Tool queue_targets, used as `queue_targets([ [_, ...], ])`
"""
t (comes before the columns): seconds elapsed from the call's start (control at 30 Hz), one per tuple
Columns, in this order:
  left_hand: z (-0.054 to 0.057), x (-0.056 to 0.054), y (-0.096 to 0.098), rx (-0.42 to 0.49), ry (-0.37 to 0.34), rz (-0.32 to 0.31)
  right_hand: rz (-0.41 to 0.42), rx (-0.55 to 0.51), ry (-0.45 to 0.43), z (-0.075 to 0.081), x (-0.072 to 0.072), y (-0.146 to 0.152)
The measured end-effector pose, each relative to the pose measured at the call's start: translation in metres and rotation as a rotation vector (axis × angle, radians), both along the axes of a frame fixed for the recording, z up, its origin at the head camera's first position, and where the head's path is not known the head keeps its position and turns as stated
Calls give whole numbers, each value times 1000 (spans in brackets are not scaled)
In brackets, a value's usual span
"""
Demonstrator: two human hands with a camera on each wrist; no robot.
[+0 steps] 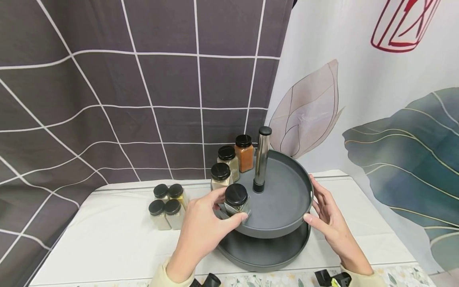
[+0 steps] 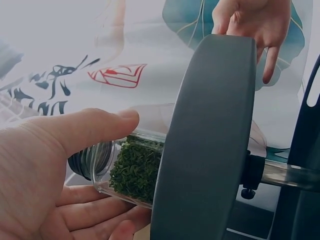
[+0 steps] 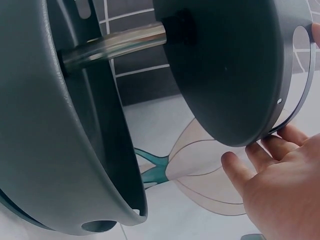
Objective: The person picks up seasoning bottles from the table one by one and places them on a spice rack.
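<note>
My left hand (image 1: 202,217) grips a square glass spice jar (image 1: 236,196) with a black lid, thumb on one side and fingers on the other. In the left wrist view, dried green herbs (image 2: 134,167) fill the jar. It is at the front left of the upper tray (image 1: 283,191) of a grey two-tier turntable, inside the rim. On the right, the fingers of my right hand (image 1: 333,217) touch that tray's outer rim, extended in the right wrist view. Along the tray's left edge stand an orange-filled jar (image 1: 245,154) and two pale-filled jars (image 1: 220,177).
Several black-lidded spice jars (image 1: 173,207) stand grouped on the white tabletop (image 1: 107,239), left of the turntable. A metal post (image 1: 263,161) rises through the upper tray. Below lies the lower tray (image 1: 265,251). A dark grid-patterned curtain (image 1: 168,79) hangs behind.
</note>
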State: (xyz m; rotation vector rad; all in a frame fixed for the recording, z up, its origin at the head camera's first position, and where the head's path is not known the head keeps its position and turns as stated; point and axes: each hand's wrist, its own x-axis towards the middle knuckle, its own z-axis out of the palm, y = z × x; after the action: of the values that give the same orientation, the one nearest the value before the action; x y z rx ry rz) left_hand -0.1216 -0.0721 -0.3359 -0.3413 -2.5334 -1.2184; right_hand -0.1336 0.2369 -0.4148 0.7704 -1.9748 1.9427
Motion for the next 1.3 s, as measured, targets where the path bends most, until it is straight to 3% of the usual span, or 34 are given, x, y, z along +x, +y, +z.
queue_targets([
  [0.5,-1,-2,1,26,-9,2,-22,17,-26,2,0,-1],
  [0.93,-2,-4,1,50,27,-20,-18,13,-10,1,-1,0],
  [1.3,-3,-3,-3,61,6,-42,-19,42,-8,1,0,2],
])
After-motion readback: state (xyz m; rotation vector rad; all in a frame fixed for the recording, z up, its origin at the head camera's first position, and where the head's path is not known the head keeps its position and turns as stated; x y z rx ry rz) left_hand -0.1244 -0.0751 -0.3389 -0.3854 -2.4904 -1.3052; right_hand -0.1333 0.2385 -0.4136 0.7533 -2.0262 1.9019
